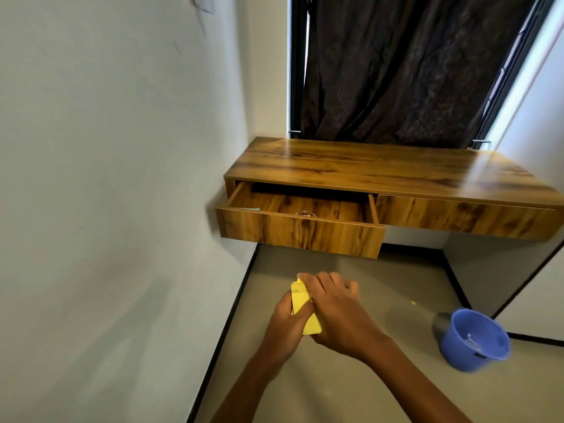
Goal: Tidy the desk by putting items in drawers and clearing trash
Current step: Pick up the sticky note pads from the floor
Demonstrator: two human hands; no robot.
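Head view shows both forearms reaching forward over bare floor, the left hand (288, 323) gripping a yellow pad (302, 303) from below while the right hand (338, 312) lies curled over it, short of the open drawer (300, 232) jutting from the wall-mounted desk (381, 166), a blue bucket (474, 340) well off right.

Dark patterned curtain (406, 65) hangs behind the back edge of the surface, covering a black-framed window. White wall (106, 163) on the left, grey floor (351, 392) below with black skirting (227, 328) along the wall base.
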